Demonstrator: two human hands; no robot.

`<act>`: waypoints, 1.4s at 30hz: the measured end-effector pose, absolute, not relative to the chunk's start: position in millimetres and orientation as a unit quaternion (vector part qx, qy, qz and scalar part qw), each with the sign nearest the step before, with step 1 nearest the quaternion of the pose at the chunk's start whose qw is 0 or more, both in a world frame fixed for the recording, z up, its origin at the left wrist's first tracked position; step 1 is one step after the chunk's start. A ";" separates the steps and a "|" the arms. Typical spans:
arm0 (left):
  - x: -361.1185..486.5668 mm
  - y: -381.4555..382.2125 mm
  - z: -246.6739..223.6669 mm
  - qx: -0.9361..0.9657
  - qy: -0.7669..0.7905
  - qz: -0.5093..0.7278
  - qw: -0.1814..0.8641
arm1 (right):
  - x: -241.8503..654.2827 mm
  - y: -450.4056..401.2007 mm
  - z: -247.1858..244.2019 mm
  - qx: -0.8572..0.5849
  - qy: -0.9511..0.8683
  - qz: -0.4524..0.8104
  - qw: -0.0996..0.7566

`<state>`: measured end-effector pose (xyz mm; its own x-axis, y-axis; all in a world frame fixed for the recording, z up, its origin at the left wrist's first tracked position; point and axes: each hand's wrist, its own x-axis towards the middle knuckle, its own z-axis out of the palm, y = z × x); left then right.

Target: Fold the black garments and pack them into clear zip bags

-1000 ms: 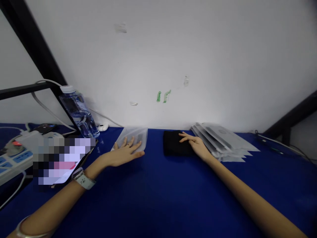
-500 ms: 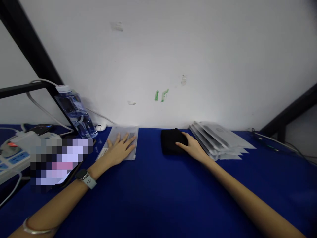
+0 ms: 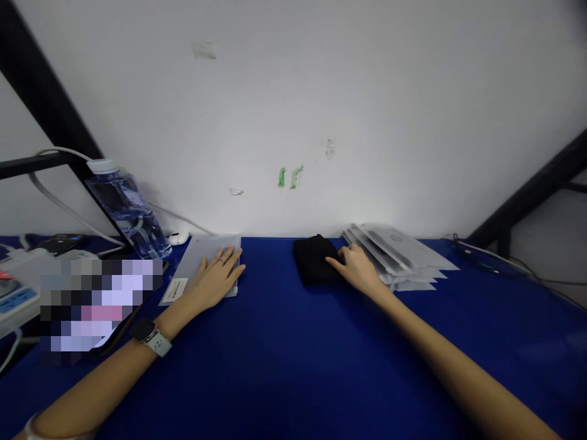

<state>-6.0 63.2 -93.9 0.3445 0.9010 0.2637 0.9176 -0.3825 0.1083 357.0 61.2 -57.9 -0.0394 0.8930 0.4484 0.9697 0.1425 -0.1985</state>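
My left hand [image 3: 216, 278] lies flat, its fingers stretched out, on a frosted plastic zip bag [image 3: 190, 261] near the wall. A white printed label [image 3: 175, 289] shows at the bag's near left corner. To the right, a folded black cloth item [image 3: 314, 261] rests on the blue tabletop; its exact kind cannot be told. My right hand [image 3: 358, 269] pinches the cloth's right edge between thumb and curled fingers. Just beyond that hand is a fanned stack of similar frosted zip bags [image 3: 413, 247].
At the left stand a clear water bottle [image 3: 135, 211], a white earbud case [image 3: 178, 237], a tablet-like device with a blurred screen [image 3: 105, 308] and a white power strip [image 3: 21, 305]. Cables [image 3: 499, 255] run along the right back edge. A white wall [image 3: 389, 110] closes off the back.
My right fingers have closed on the black cloth, and its right side is now bunched. My left hand has shifted over the bag, uncovering more of the label. The view has turned slightly right.
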 end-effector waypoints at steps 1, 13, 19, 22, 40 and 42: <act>-7.0 63.1 -94.3 -0.823 -0.550 -0.136 0.031 | 357.5 62.2 -56.6 -0.649 -0.718 -0.070 0.242; -2.0 58.7 -87.5 -0.811 -0.573 -0.115 0.016 | 301.9 24.5 26.9 -0.545 -0.748 0.149 0.349; -0.9 55.5 -82.4 -0.820 -0.568 -0.062 0.032 | 279.3 3.5 33.2 -0.449 -0.782 0.257 0.349; 0.6 54.6 -79.0 -0.817 -0.574 -0.055 0.025 | 294.2 15.7 20.7 -0.549 -0.763 0.187 0.284; -7.3 63.7 -66.3 -0.590 -0.592 -0.523 -0.171 | 279.9 16.7 31.1 -0.293 -0.808 0.417 0.296; -6.6 60.5 -59.1 -0.593 -0.557 -0.550 -0.187 | 304.1 24.0 25.9 -0.363 -0.860 0.285 0.218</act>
